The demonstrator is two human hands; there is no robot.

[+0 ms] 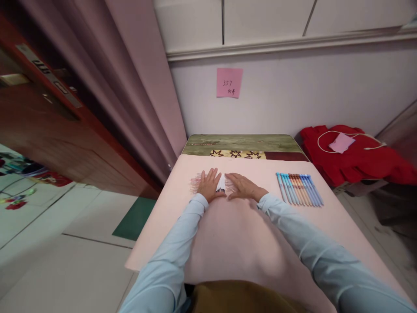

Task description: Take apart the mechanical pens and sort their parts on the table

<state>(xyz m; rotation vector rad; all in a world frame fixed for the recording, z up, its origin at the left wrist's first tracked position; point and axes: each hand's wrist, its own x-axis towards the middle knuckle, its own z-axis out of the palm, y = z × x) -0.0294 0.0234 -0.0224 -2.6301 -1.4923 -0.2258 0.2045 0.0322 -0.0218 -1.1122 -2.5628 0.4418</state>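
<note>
Pink tabletop (247,234): you're resting your left hand (208,185) flat and open on the left side of a pile of thin sticks (221,184) at the table's middle. Your right hand (243,187) is lying open-palmed on its right side, neither hand gripping. Blue and orange pens (299,189) are lying in a row well to the right.

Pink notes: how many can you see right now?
2. One pink note is stuck on the wall above the table; a second pink note lies on the red cloth at right. Others may be hidden.
</note>
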